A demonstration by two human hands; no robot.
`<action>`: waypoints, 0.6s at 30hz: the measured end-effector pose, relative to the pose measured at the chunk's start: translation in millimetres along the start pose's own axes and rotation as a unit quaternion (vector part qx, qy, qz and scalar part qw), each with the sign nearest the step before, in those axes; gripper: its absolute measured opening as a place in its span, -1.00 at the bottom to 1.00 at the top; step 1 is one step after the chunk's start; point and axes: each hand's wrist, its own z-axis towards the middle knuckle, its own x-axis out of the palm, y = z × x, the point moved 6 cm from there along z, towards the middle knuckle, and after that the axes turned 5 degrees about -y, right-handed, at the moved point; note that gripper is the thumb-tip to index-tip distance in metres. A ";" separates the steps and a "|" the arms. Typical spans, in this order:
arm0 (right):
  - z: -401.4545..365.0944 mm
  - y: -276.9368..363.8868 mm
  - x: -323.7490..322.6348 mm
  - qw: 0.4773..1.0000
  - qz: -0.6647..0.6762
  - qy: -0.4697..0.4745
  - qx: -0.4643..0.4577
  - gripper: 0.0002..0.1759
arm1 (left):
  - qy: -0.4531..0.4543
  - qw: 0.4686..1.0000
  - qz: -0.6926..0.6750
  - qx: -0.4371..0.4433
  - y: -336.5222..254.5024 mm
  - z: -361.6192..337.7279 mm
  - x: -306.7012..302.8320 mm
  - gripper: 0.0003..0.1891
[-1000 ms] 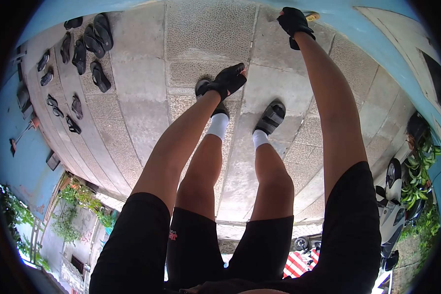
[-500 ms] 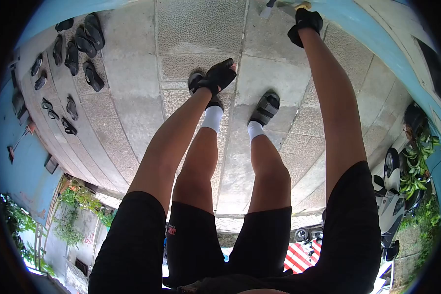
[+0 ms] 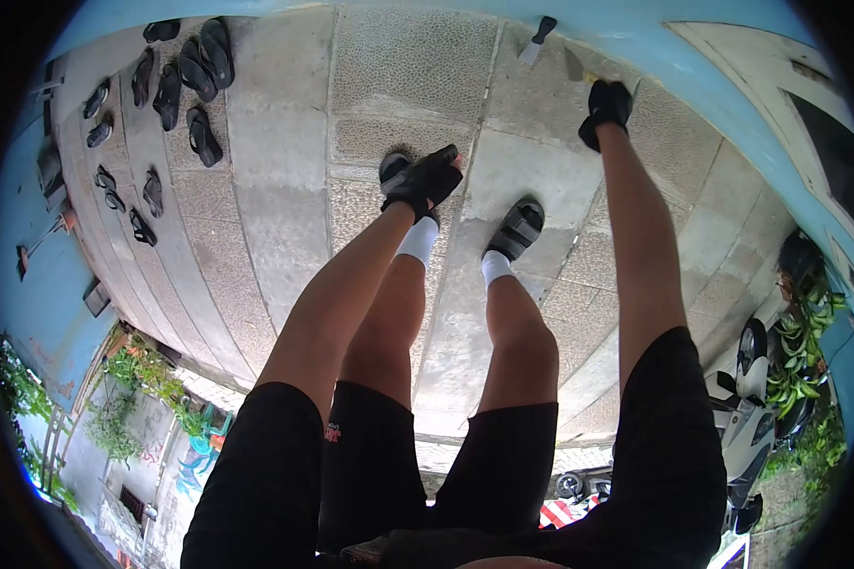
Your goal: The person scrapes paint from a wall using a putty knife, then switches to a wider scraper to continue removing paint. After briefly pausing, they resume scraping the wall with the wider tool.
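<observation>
My right hand (image 3: 606, 106), in a black glove, is low over the paving near the blue wall. Its fingers seem closed on a scraper with a yellowish handle (image 3: 590, 78) and a dull blade (image 3: 574, 65); the hand partly hides the grip. A putty knife (image 3: 540, 38) with a black handle and pale blade lies on the ground to its left, apart from the hand. My left hand (image 3: 425, 180), in a black fingerless glove, hangs in front of my left foot. Its fingers point up and right, loosely extended, with nothing visible in them.
My feet stand on the paving in dark sandals (image 3: 518, 228) and white socks. Several black slippers (image 3: 199, 71) lie at the left. The blue wall (image 3: 693, 76) runs along the front and right. A parked motorbike (image 3: 751, 417) and plants (image 3: 795, 375) are at the lower right.
My right hand has drawn back from the wall toward my body, the yellow-handled scraper moving with it. The whole view has shifted slightly, showing more of the putty knife. My left hand stays by my foot.
</observation>
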 end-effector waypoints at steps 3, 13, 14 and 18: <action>-79.8 -36.8 -33.0 0.981 0.100 0.053 0.155 -0.43 | -0.079 0.949 -0.301 -0.055 27.6 -15.5 8.1 -0.70; -308.7 8.1 -258.2 0.675 0.609 0.296 0.294 -0.54 | -0.052 0.990 -0.032 0.128 -230.1 -244.0 -48.2 -0.82; -317.6 27.0 -289.1 0.740 0.511 0.407 0.160 -0.58 | -0.046 0.987 -0.018 0.152 -249.2 -266.2 -52.9 -0.80; -375.9 94.2 -407.2 0.589 0.580 0.542 0.151 -0.66 | -0.019 0.969 -0.005 0.246 -330.9 -357.8 -76.7 -0.79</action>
